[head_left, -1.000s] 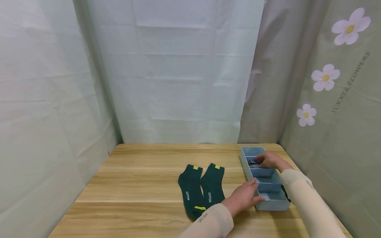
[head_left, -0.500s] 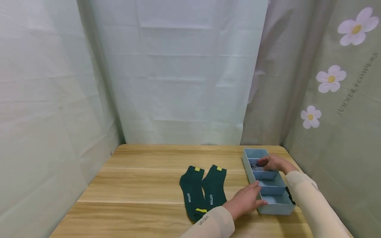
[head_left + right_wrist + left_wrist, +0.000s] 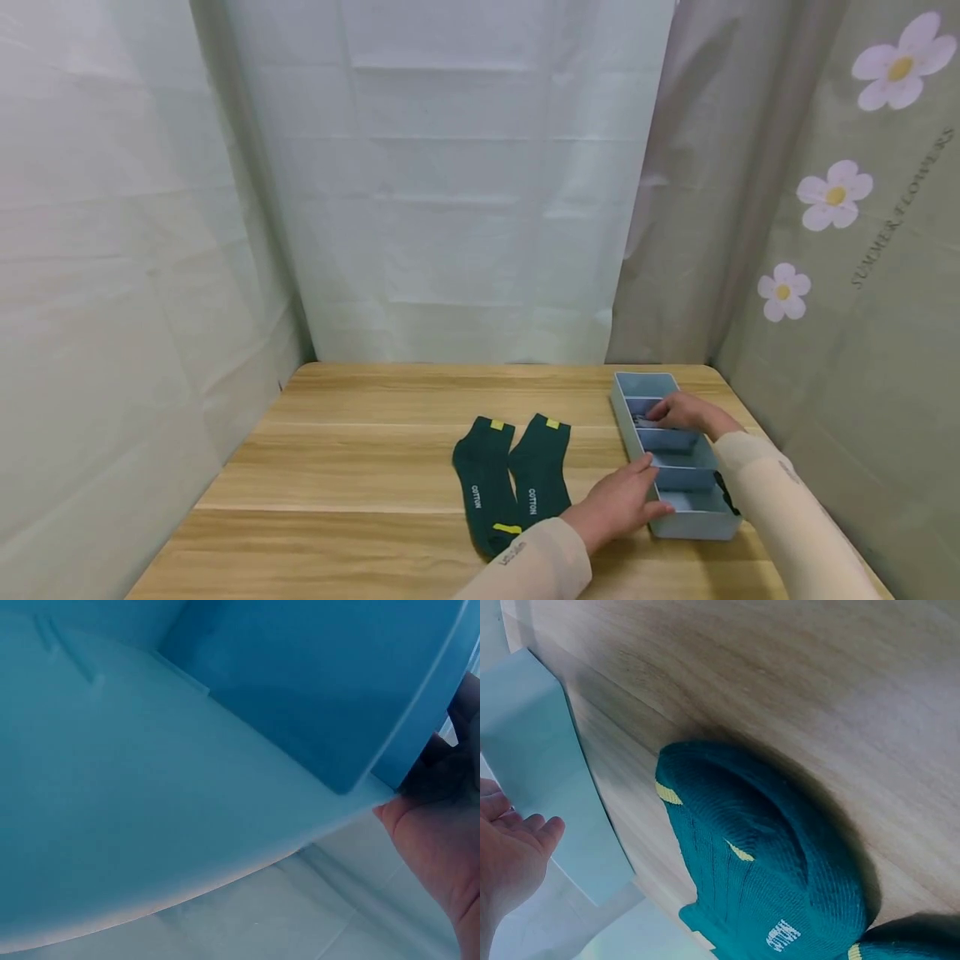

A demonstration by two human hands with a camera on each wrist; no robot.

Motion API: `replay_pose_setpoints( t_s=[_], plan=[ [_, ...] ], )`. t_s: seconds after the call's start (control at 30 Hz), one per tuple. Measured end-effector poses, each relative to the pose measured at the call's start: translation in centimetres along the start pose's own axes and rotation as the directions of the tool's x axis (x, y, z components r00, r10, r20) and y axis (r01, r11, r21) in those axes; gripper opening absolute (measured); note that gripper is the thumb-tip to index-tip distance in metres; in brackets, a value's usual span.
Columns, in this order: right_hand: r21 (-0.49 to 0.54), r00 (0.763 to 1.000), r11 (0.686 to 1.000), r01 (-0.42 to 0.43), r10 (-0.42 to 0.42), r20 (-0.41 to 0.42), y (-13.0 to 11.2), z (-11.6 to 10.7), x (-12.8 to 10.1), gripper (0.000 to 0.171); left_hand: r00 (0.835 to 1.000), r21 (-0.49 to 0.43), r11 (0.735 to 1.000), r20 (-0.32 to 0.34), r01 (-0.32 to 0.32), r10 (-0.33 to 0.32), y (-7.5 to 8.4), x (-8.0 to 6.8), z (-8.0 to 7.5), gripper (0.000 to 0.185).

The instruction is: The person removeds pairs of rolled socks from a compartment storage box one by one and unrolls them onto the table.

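While the right hand [image 3: 681,412] reaches into the second compartment from the far end of the blue divided tray [image 3: 711,525], its fingers curl over a dark, patterned item [image 3: 640,419] lying there; whether they pinch it I cannot tell. The left hand [image 3: 619,504] rests with straight, relaxed fingers against the tray's near left wall, steadying it. The two nearer compartments look bare. Just left of the tray, a pair of dark green socks [image 3: 508,492] lies flat on the wooden table [image 3: 360,467], untouched, so by my judgement most of the putting away is yet to be done.
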State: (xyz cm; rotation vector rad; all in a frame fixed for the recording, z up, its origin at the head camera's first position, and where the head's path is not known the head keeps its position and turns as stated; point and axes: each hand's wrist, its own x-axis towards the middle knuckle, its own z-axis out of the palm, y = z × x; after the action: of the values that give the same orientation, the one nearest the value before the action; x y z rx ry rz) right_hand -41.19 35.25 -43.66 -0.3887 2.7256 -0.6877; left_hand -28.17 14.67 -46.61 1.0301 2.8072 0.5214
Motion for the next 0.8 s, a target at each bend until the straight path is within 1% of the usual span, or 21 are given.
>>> replay_pose_setpoints(
  t_s=[0.13, 0.2, 0.27, 0.33, 0.47, 0.57, 0.67, 0.8],
  plan=[
    [0.017, 0.998, 0.998, 0.067, -0.067, -0.019, 0.1, -0.1, -0.1, 0.015, 1.0, 0.023, 1.0, -0.019, -0.014, 0.014, 0.0, 0.0, 0.1, 0.062],
    [0.027, 0.996, 0.996, 0.09, -0.089, -0.011, 0.1, -0.4, -0.2, 0.012, 0.999, 0.035, 0.999, -0.03, -0.021, 0.022, -0.1, -0.1, 0.0, 0.061],
    [0.027, 0.995, 0.995, 0.095, -0.095, 0.003, 0.0, -0.9, -0.3, 0.012, 0.999, 0.041, 0.999, -0.038, -0.027, 0.029, -0.1, -0.1, 0.0, 0.061],
    [0.032, 0.997, 0.997, 0.075, -0.076, 0.019, -0.1, -1.3, -0.4, 0.015, 0.999, 0.035, 0.999, -0.037, -0.024, 0.026, -0.1, -0.2, -0.1, 0.061],
    [0.055, 0.999, 0.999, 0.001, -0.003, 0.039, -0.3, -1.7, -0.4, 0.033, 1.0, 0.023, 1.0, -0.027, -0.011, 0.011, 0.0, -0.2, -0.1, 0.061],
    [0.039, 0.998, 0.999, -0.02, 0.018, 0.066, -0.3, -1.8, -0.3, 0.043, 1.0, 0.021, 1.0, -0.02, -0.004, 0.004, 0.0, -0.2, -0.1, 0.062],
    [0.015, 0.996, 0.999, -0.039, 0.038, 0.084, -0.4, -1.7, -0.3, 0.046, 1.0, 0.022, 1.0, -0.016, 0.0, 0.0, 0.1, -0.2, -0.1, 0.062],
    [-0.035, 0.993, 0.996, -0.076, 0.079, 0.092, -0.6, -1.2, -0.1, 0.041, 1.0, 0.018, 1.0, -0.013, 0.002, -0.002, 0.2, -0.1, 0.1, 0.061]
  ],
)
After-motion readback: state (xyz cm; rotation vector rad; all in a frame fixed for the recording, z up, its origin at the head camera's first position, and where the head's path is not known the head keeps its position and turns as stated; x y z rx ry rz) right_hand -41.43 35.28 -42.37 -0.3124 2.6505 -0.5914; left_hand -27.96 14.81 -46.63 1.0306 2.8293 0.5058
